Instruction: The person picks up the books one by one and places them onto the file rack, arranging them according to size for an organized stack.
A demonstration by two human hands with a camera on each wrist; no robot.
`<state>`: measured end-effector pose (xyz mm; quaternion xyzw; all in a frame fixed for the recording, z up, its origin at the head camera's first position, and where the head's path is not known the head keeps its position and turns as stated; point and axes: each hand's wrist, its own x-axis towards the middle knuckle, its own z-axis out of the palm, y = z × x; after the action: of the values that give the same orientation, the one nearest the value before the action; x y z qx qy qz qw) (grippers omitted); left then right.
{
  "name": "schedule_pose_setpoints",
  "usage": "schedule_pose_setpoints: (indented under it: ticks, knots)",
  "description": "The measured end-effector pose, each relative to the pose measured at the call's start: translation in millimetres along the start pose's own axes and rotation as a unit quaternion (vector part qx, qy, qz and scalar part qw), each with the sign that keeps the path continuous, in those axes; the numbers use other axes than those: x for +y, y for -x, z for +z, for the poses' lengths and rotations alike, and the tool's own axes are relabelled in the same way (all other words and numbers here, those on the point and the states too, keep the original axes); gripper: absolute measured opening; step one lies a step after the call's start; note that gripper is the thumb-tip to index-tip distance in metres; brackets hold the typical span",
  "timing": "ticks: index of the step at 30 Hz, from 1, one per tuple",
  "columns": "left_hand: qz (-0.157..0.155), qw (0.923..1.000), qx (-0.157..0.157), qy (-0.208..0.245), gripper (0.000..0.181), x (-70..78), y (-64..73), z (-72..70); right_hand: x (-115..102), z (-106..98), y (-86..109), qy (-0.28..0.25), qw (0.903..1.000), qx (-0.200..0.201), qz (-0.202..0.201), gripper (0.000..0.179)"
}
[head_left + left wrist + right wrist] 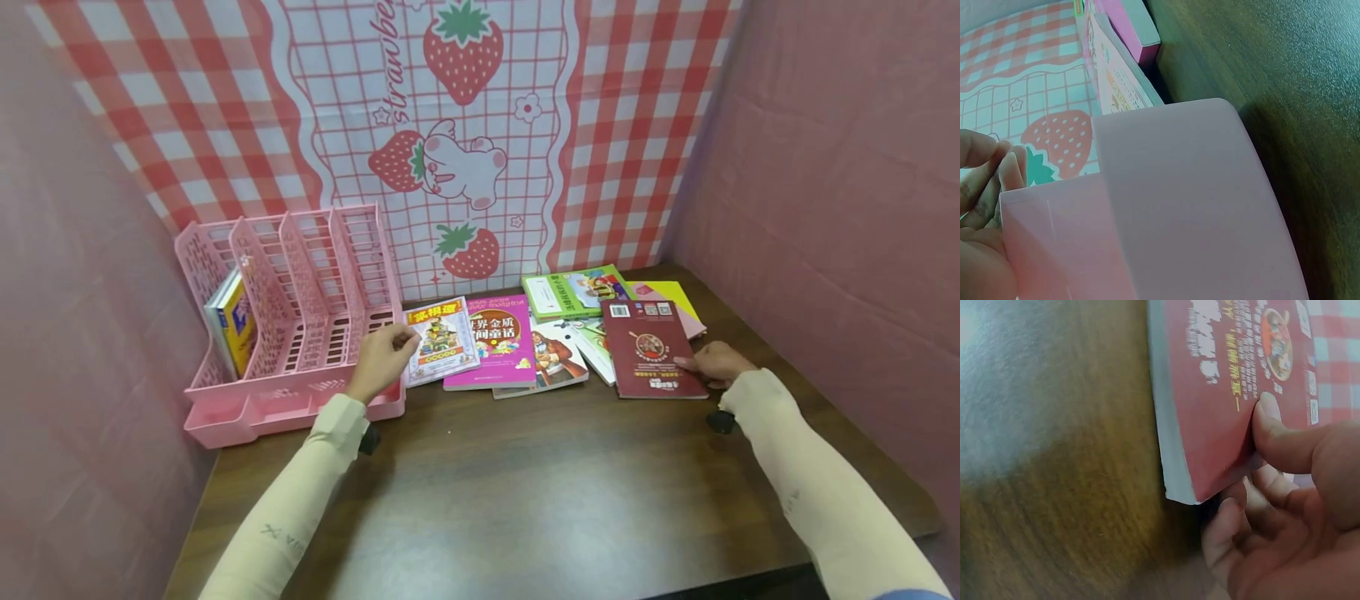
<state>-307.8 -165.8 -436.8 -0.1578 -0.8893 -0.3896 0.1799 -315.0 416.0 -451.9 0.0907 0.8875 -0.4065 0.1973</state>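
Note:
At the right, my right hand (722,364) grips a maroon book (651,354) by its right edge. The right wrist view shows the thumb (1270,419) on the cover and the other fingers curled beneath the edge. My left hand (382,358) hovers by the right front corner of a pink desk organizer (292,392), its fingers loosely curled with nothing visible between them. In the head view its fingertips overlap the left edge of a thin illustrated book (442,340). That book lies partly over a magenta book (498,333).
Several books (225,325) stand in the organizer's leftmost slot. A book with a figure on its cover (551,358), a green book (577,292) and a yellow one (678,296) lie around the maroon book. A strawberry-print cloth (465,167) hangs behind the wooden table (525,492).

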Motion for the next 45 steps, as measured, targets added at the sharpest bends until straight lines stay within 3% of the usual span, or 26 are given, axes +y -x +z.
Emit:
schedule_pose_setpoints:
  ticks: [8, 16, 22, 27, 33, 38, 45]
  knots:
    - [-0.006, 1.0, -0.004, 0.006, 0.013, -1.4, 0.1, 1.6, 13, -4, -0.8, -0.067, 0.995, -0.046, -0.057, 0.032]
    - [-0.006, 0.9999, -0.003, 0.011, 0.013, -2.7, -0.7, -0.4, 14, 3, 3.2, -0.137, 0.9836, 0.004, -0.118, 0.035]
    - [-0.006, 0.9999, -0.002, 0.009, 0.013, -2.9, 0.2, -1.5, 13, 10, -1.9, -0.178, 0.9742, 0.029, -0.137, 0.031]
    - [-0.01, 0.9999, -0.003, 0.007, 0.014, -2.8, -0.1, -0.7, 4, 18, -1.5, -0.219, 0.9598, 0.036, -0.172, 0.024]
    - [-0.015, 0.9998, -0.009, 0.012, 0.013, -2.8, -1.6, -0.1, -14, 33, -0.2, -0.232, 0.9478, 0.061, -0.21, 0.023]
    - [-0.01, 0.9999, -0.008, 0.009, 0.014, -2.9, -1.6, -0.1, -24, 45, -4.9, -0.263, 0.9331, 0.05, -0.24, 0.022]
    - [-0.005, 0.9999, -0.005, 0.01, 0.014, -2.8, -2.4, -0.2, -38, 59, -7.1, -0.276, 0.9255, 0.049, -0.255, 0.022]
